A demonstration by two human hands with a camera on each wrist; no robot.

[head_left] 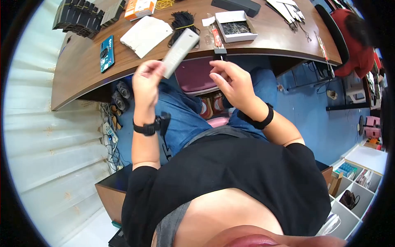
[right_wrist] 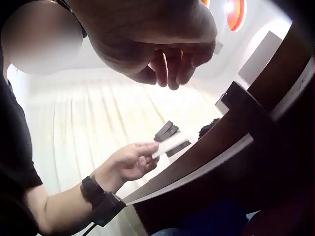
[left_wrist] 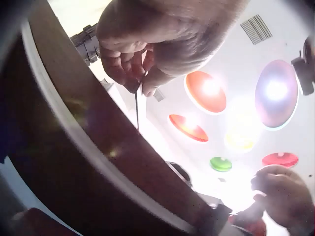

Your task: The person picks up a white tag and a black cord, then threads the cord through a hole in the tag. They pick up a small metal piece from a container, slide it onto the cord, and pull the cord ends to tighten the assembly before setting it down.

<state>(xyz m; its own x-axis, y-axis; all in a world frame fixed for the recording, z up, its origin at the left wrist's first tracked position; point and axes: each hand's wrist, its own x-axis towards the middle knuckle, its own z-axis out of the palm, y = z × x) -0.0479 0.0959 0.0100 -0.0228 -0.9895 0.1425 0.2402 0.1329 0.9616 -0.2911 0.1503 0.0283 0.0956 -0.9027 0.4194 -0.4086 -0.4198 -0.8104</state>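
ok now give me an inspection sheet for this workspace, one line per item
surface: brown wood-look desk, partly covered, bare toward its left end
job's things: pale flat strip with a hole at its far end, held off the desk; its printed marks are too blurred to read
clutter: blue phone, white sheet, tied black cord bundle, open white box of small dark pieces, orange-and-white box
grips: left grip pinches the strip's near end; right grip holds nothing visible, fingers loosely bent
cables: tangled on the floor beside the curtain
surroundings: white curtain, blue floor, person in red, white shelf unit
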